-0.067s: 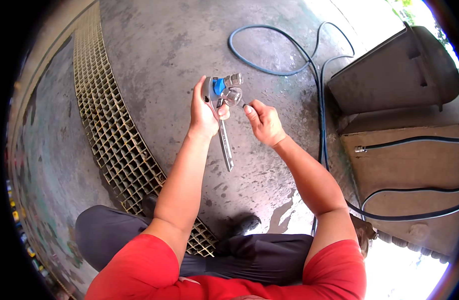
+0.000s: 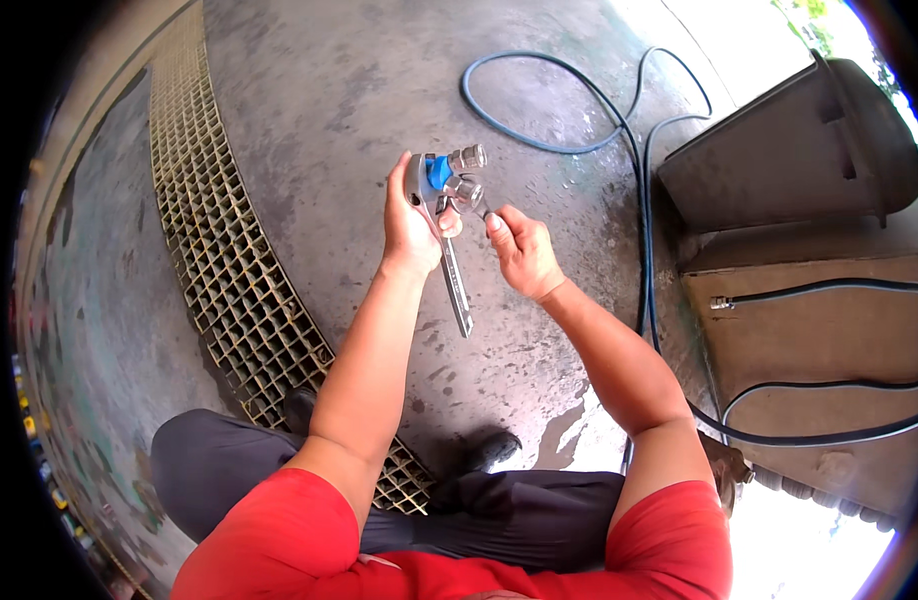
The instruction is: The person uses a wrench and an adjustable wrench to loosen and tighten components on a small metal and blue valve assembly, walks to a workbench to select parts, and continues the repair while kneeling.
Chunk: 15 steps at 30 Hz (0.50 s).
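My left hand [image 2: 409, 232] is closed around the upper part of a long silver wrench [image 2: 456, 285], its handle slanting down toward me. At the wrench's head is a hose fitting with a blue body [image 2: 439, 173] and metal coupler ends. One coupler [image 2: 468, 157] points up and right; a lower coupler [image 2: 465, 193] sits just under it. My right hand [image 2: 525, 258] is closed on the handle of a second, smaller wrench [image 2: 487, 208], mostly hidden by the fingers. Its far end meets the lower coupler. How the jaws sit on the fitting is too small to tell.
A blue hose [image 2: 549, 148] loops across the concrete floor [image 2: 319, 100]. A metal grating [image 2: 219, 240] runs along the left. At right a dark bin [image 2: 769, 160] stands by a brown box-like surface [image 2: 809, 340], where a black hose [image 2: 829, 287] with a metal end lies.
My right hand has shifted slightly down and left with the small wrench. The lower end of the long wrench has moved a little up and right.
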Motion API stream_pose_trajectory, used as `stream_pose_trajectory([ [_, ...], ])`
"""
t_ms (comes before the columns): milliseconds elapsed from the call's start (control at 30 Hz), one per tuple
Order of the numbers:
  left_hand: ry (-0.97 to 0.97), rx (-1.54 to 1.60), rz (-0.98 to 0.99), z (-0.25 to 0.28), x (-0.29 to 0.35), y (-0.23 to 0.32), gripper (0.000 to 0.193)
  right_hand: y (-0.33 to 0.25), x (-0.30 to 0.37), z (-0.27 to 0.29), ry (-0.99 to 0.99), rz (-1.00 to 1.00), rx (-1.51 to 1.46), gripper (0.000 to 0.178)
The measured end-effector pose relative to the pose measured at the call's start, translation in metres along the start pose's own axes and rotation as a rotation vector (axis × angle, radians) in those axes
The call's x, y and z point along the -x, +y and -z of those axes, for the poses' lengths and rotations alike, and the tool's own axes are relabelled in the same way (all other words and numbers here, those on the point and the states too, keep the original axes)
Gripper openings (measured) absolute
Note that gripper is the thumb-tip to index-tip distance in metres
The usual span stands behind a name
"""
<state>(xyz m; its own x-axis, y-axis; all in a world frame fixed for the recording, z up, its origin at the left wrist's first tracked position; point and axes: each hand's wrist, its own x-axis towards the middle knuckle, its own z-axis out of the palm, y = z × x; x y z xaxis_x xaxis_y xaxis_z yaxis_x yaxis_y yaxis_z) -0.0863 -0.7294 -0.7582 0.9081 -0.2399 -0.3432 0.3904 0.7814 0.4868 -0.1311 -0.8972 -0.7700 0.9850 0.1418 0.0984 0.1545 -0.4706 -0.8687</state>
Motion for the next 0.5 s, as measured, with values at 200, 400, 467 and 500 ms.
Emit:
stream_pose_trajectory([
  [200,-0.027,-0.020,-0.106,0.013,-0.002,0.006,0.055,-0.007,0.006,-0.030,-0.072,-0.278,-0.421,0.036],
  [400,0.079,0.021,-0.104,0.009,0.003,0.000,0.053,-0.021,0.007,-0.031,-0.106,-0.374,-0.502,0.037],
  [467,0.098,0.007,-0.111,0.008,0.003,0.000,0.052,-0.022,0.008,-0.033,-0.101,-0.416,-0.557,0.036],
  [500,0.101,0.012,-0.101,0.010,0.001,-0.001,0.052,-0.022,0.009,-0.035,-0.093,-0.439,-0.593,0.035],
])
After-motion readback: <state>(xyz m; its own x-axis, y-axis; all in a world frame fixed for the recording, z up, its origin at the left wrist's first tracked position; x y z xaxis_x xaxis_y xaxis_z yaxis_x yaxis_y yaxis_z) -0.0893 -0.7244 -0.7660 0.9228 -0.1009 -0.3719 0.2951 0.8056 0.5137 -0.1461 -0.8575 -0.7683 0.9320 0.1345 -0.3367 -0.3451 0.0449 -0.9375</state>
